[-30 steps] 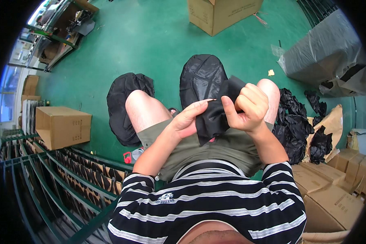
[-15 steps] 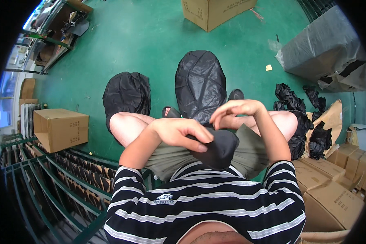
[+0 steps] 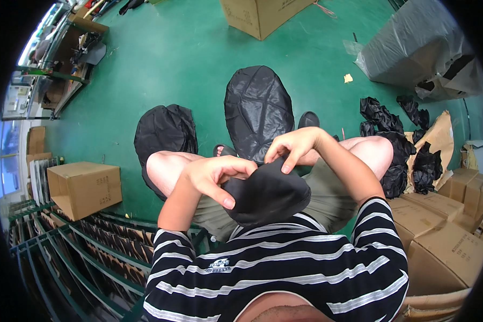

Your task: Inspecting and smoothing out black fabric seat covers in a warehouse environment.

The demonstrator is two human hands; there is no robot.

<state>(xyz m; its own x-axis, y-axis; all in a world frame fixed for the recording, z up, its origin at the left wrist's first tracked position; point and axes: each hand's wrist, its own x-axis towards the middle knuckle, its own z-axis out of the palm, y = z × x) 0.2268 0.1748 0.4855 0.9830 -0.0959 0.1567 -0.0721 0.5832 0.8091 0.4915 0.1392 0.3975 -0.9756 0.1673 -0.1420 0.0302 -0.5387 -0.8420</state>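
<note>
A smooth black fabric piece with a rounded lower edge (image 3: 268,194) is spread out over my lap; I cannot make out its exact kind. At its upper right edge my right hand (image 3: 299,146) is closed, pinching the fabric between thumb and fingers. My left hand (image 3: 212,177) grips the left edge, with the thumb pointing down along it and the fingertips at the top, partly hidden. Just beyond my hands lies a large, wrinkled black oval fabric piece (image 3: 258,110). Another black fabric piece (image 3: 163,134) lies by my left knee.
An open cardboard box (image 3: 85,189) stands at the left beside green metal racks (image 3: 91,244). Crumpled black pieces (image 3: 383,123) and brown paper (image 3: 443,137) lie at the right, near stacked cartons (image 3: 445,247). Ahead are a large carton (image 3: 263,19) and a plastic-wrapped grey block (image 3: 413,48).
The black fabric has been opened out wider and tilted up in my lap. My right hand has come in and pinched its top edge; my left hand has shifted left to its side.
</note>
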